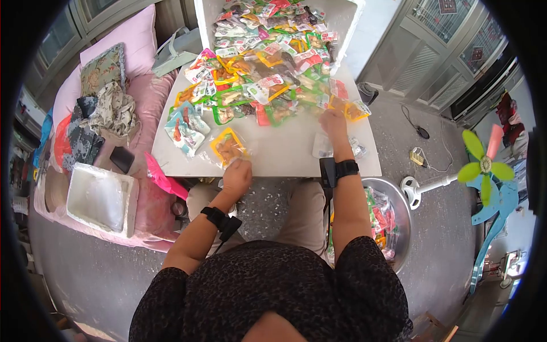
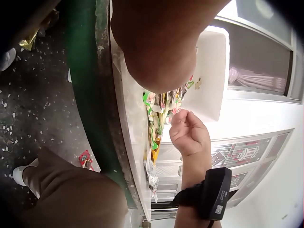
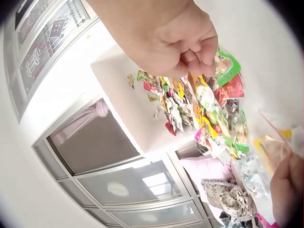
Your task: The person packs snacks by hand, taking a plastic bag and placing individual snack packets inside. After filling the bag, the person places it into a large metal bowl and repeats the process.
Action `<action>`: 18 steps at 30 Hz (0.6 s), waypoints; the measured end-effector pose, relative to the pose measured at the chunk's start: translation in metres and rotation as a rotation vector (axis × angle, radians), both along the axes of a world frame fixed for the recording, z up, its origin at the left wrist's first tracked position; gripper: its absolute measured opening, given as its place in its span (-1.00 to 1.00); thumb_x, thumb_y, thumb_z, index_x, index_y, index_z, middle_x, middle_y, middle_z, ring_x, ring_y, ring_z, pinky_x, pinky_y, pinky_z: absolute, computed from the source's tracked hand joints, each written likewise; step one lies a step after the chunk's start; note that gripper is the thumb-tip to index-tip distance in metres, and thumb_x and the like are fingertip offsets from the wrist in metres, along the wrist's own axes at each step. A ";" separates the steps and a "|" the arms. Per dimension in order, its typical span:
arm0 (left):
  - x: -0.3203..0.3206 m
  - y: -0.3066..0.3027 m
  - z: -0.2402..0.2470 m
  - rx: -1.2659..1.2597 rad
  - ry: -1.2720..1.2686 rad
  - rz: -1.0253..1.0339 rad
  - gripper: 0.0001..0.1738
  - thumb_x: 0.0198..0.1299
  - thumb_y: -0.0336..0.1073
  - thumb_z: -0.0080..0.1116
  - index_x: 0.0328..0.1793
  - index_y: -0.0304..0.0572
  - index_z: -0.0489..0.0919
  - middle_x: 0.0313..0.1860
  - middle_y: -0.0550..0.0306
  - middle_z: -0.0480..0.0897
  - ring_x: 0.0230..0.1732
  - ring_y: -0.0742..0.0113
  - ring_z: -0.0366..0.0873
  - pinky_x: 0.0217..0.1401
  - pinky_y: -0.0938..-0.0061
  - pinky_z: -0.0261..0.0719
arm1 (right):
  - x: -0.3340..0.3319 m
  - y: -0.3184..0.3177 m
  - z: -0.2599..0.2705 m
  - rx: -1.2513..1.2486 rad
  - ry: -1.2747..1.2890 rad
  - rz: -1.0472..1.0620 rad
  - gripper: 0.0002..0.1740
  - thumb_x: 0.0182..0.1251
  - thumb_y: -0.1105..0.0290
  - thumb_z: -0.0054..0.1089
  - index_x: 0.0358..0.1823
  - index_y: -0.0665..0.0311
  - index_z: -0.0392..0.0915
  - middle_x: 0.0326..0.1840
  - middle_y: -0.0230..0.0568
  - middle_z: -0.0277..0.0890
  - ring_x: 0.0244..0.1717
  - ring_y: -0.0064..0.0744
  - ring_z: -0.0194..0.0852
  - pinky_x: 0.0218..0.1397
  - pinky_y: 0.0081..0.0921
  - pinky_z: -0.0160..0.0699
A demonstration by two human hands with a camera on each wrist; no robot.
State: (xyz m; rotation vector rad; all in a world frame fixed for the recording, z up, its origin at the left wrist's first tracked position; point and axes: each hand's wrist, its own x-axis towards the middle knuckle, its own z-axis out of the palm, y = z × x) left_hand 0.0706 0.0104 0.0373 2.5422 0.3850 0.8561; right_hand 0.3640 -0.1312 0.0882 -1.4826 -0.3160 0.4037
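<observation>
My left hand (image 1: 237,176) pinches the near edge of a clear bag with a yellow-edged food packet (image 1: 229,149) at the table's front. The right wrist view shows these left fingers (image 3: 285,172) curled on the bag (image 3: 271,149); the left wrist view shows only the back of the hand (image 2: 159,61). My right hand (image 1: 335,124) is over the right side of the table, beside another yellow-edged packet (image 1: 356,110). Its fingers (image 3: 202,59) are curled, with nothing visible in them. A pile of colourful sealed packets (image 1: 268,80) lies beyond both hands.
A white foam box (image 1: 348,34) full of packets stands at the back. White-blue packets (image 1: 187,128) lie left, clear wrapping (image 1: 323,146) right. A metal basin (image 1: 403,228) with packets is on the floor right, near a fan (image 1: 486,164). An empty foam box (image 1: 102,199) sits on the pink sofa.
</observation>
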 end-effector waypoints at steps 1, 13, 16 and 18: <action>0.001 0.000 -0.001 0.001 -0.027 -0.004 -0.93 -0.08 -0.40 -0.03 -0.41 -0.18 0.42 -0.50 -0.01 0.40 -0.44 0.01 0.39 -0.43 0.26 0.36 | 0.025 -0.015 -0.008 -0.048 -0.050 -0.086 -0.96 -0.05 0.46 0.01 -0.52 0.24 0.39 -0.65 -0.34 0.34 -0.66 -0.60 0.35 -0.75 -0.75 0.21; 0.004 0.003 -0.001 0.007 -0.058 0.001 -0.90 -0.16 -0.44 0.02 -0.43 -0.19 0.43 -0.54 0.01 0.40 -0.46 0.02 0.40 -0.42 0.27 0.37 | 0.100 -0.034 -0.034 -0.255 0.385 -0.330 -0.90 -0.07 0.40 0.01 -0.49 0.26 0.41 -0.65 -0.35 0.34 -0.62 -0.46 0.33 -0.62 -0.58 0.28; 0.003 0.004 -0.001 -0.002 -0.046 -0.003 -0.90 -0.16 -0.44 0.02 -0.42 -0.19 0.43 -0.53 0.01 0.41 -0.46 0.02 0.40 -0.41 0.28 0.37 | 0.100 -0.017 -0.039 -0.207 0.388 -0.386 -0.92 -0.06 0.41 -0.01 -0.51 0.24 0.39 -0.66 -0.36 0.31 -0.64 -0.47 0.30 -0.64 -0.59 0.26; 0.002 0.004 -0.001 -0.008 -0.030 -0.005 -0.90 -0.15 -0.43 0.01 -0.41 -0.19 0.43 -0.52 0.01 0.41 -0.46 0.02 0.40 -0.41 0.28 0.37 | 0.100 -0.007 -0.040 -0.175 0.389 -0.429 -0.94 -0.06 0.43 -0.02 -0.52 0.24 0.38 -0.67 -0.38 0.28 -0.65 -0.48 0.28 -0.65 -0.59 0.24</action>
